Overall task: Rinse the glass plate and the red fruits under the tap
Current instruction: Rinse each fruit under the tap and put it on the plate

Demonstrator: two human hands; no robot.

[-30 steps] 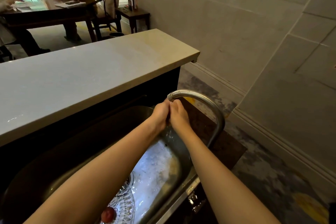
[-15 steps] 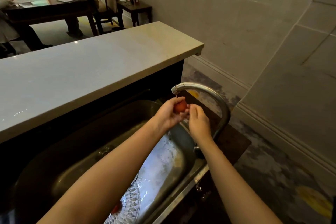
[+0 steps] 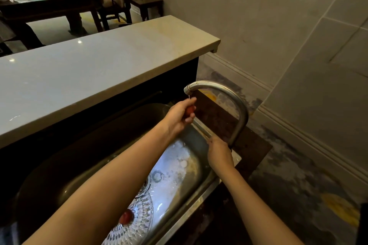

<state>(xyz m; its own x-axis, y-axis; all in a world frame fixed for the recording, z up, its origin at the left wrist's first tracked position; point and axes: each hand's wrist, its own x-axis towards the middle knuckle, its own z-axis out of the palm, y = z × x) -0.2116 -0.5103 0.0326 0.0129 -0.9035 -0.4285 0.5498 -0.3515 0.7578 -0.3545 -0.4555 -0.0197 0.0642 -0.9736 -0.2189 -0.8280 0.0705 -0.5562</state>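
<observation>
Fruit (image 3: 190, 110), red, sits clasped in the left hand (image 3: 180, 115) under the tap (image 3: 219, 87) spout. At 5 o'clock, right hand (image 3: 219, 151) grips the tap base. Glass plate (image 3: 139, 223) holds 1 more fruit (image 3: 126, 218) in the sink (image 3: 191, 167).

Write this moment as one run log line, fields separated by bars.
left hand: holds red fruit under tap | right hand: at tap base | glass plate: in sink, one fruit on it
</observation>
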